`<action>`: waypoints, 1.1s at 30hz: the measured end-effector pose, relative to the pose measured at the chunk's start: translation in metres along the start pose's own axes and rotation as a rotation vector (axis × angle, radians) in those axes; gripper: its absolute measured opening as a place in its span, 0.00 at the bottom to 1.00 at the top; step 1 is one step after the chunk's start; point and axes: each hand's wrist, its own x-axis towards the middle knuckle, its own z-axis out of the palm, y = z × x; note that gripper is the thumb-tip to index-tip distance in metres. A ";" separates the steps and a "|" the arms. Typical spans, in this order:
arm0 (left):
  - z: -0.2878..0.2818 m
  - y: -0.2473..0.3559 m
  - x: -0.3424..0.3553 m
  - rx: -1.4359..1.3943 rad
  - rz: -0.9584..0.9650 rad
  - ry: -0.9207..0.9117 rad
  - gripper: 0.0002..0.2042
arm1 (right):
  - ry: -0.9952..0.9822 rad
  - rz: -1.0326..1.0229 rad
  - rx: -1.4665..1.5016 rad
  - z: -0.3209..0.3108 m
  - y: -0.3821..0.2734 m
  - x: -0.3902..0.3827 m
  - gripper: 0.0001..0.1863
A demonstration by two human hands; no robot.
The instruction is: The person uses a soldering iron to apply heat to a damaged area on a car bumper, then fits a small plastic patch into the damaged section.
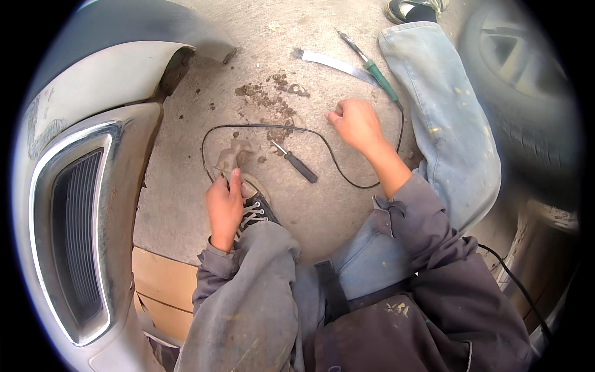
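Note:
My left hand (224, 208) pinches a dirty grey-brown bracket-like piece (234, 154) between thumb and fingers, above the toe of my shoe. What exactly the piece is, I cannot tell. My right hand (358, 124) hangs over the concrete with its fingers curled in; anything inside them is hidden. Between the hands a small screwdriver (300, 167) with a black handle lies on the ground. Beyond my right hand rests a soldering iron (379, 75) with a green handle, beside a shiny flat metal strip (338, 64). Its black cord (273, 126) loops across the floor around the screwdriver.
A car bumper (139, 130) with a chrome-framed grille (77, 229) stands along the left. Crumbled dirt (266, 99) and a small flat fragment (297, 90) lie ahead. A wheel (520, 93) is at the right, beyond my bent leg. Cardboard (164, 285) lies at lower left.

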 end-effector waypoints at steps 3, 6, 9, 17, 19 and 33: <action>-0.002 -0.002 -0.004 0.031 0.053 -0.021 0.21 | -0.133 -0.064 0.087 -0.003 -0.018 -0.011 0.10; -0.001 0.002 -0.007 0.008 0.110 -0.019 0.20 | -0.124 -0.245 0.234 0.012 -0.018 -0.028 0.11; -0.006 -0.010 -0.006 0.102 0.153 -0.010 0.18 | -0.227 -0.346 0.285 0.011 -0.024 -0.042 0.11; -0.102 -0.028 -0.051 0.462 0.426 -0.021 0.08 | -0.433 -0.299 0.184 -0.009 -0.048 -0.069 0.13; -0.126 -0.035 -0.074 0.502 0.428 0.044 0.08 | -0.429 -0.319 0.234 -0.007 -0.047 -0.071 0.13; -0.179 -0.021 -0.176 -0.589 0.295 0.317 0.16 | -0.578 -0.339 0.363 -0.002 -0.062 -0.084 0.13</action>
